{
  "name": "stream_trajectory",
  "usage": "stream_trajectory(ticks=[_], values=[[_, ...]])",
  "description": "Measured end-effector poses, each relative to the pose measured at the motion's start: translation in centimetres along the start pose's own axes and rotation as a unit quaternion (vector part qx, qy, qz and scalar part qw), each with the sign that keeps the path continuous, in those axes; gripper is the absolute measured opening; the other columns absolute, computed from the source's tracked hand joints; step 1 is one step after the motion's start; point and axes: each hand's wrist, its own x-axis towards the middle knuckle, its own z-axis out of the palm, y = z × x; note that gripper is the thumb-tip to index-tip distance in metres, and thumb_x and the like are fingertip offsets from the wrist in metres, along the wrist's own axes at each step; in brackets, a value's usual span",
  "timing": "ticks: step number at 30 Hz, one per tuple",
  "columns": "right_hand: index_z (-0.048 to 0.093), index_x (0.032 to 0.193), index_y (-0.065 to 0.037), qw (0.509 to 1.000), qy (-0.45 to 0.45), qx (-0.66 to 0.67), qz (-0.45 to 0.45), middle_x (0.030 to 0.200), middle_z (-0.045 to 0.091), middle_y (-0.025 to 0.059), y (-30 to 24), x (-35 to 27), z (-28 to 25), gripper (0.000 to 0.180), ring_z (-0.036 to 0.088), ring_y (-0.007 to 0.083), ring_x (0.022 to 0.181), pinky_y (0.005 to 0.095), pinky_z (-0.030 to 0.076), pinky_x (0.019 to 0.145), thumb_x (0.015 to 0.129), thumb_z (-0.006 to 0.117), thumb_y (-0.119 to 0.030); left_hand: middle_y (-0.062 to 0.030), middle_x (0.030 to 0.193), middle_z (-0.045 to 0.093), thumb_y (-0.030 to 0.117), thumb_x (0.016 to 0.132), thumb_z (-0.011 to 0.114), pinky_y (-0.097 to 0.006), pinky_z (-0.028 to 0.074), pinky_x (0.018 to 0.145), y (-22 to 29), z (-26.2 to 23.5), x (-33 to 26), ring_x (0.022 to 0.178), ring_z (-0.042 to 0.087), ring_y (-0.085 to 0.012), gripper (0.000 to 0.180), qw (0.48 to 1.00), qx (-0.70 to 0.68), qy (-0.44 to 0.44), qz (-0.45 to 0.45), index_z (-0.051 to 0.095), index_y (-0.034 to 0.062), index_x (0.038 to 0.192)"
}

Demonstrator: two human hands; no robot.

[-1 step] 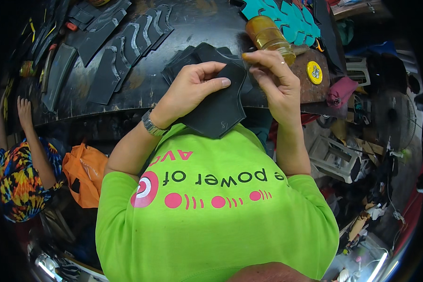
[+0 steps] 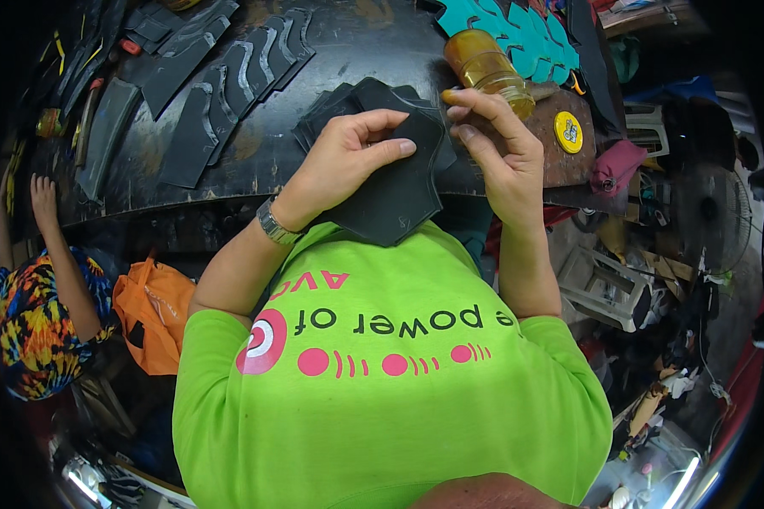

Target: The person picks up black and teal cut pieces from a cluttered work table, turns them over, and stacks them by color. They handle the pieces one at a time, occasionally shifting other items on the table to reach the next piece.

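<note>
Your table [image 2: 356, 51] has a row of black pieces [image 2: 187, 144] far left w/ pale bands along the edges — prob. the finished lot. The black panel [image 2: 386, 204], near ctr, shows no band, so it's likely still to do, as is the stack [image 2: 314, 114] just beyond. Your L hand [image 2: 348, 157] grips the panel, thumb on top; your R hand [image 2: 505, 144] — half open, apparently empty — is near the amber jar [image 2: 475, 59].

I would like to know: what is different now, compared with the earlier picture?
The right hand has shifted very slightly to the right. The lower edge of the black piece has risen a little. Nothing was visibly taken or let go. The left hand still grips the piece; the amber jar and yellow disc stayed.
</note>
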Motion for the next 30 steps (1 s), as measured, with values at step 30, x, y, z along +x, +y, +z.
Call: stream_trajectory(ticks=[30], values=[[0.059,0.133,-0.001,0.996,0.041,0.053,-0.067,0.13,0.055,0.0091,0.9,0.7,0.2,0.044,0.059,0.0154,0.108,0.0286,0.049,0.093,0.09,0.061,0.009,0.0001,0.099,0.066,0.008,0.094,0.071,-0.02,0.053,0.077,2.0,-2.9,1.2,0.091,0.062,-0.0047,0.028,0.976,0.005,0.102,0.19,0.064,-0.0006,0.119]])
